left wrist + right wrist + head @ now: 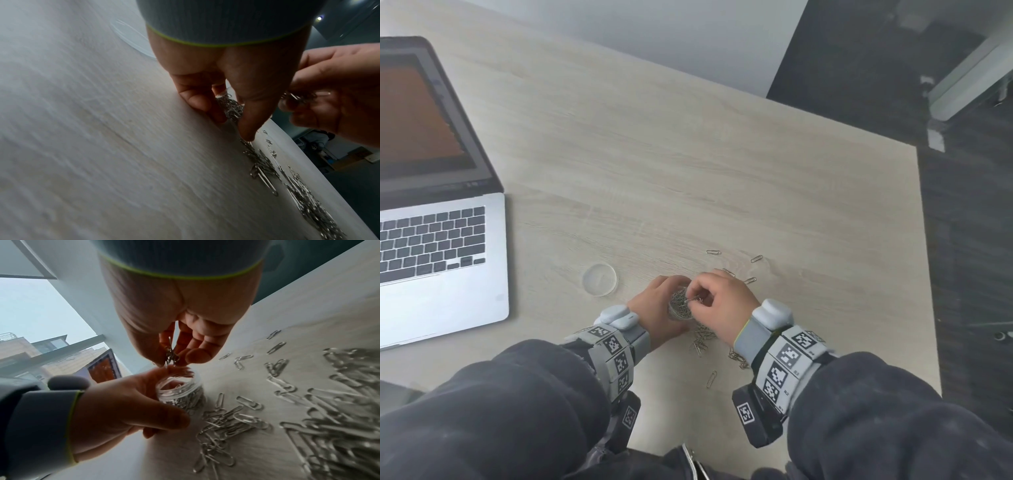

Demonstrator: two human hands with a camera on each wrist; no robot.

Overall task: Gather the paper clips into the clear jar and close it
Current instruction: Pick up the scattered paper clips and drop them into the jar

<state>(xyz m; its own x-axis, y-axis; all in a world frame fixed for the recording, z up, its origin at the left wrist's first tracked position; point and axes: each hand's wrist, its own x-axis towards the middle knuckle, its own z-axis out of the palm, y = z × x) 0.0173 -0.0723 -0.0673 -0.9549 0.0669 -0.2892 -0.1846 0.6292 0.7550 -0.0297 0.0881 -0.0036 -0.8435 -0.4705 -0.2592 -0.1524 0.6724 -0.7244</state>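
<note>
A small clear jar (681, 306) (180, 394), partly filled with paper clips, stands on the table. My left hand (654, 308) (127, 405) grips its side. My right hand (717, 301) (174, 356) hovers over the jar's mouth and pinches a bunch of paper clips (169, 353) (296, 97) between thumb and fingertips. Loose silver paper clips (702, 339) (308, 418) (265, 165) lie scattered on the table (722, 171) around and near the hands. The jar's clear round lid (599, 279) (131, 37) lies flat to the left of the hands.
An open laptop (431, 205) stands at the left of the table. The table's right edge (928, 274) drops to a dark floor. A few single clips (713, 252) lie farther out beyond the hands.
</note>
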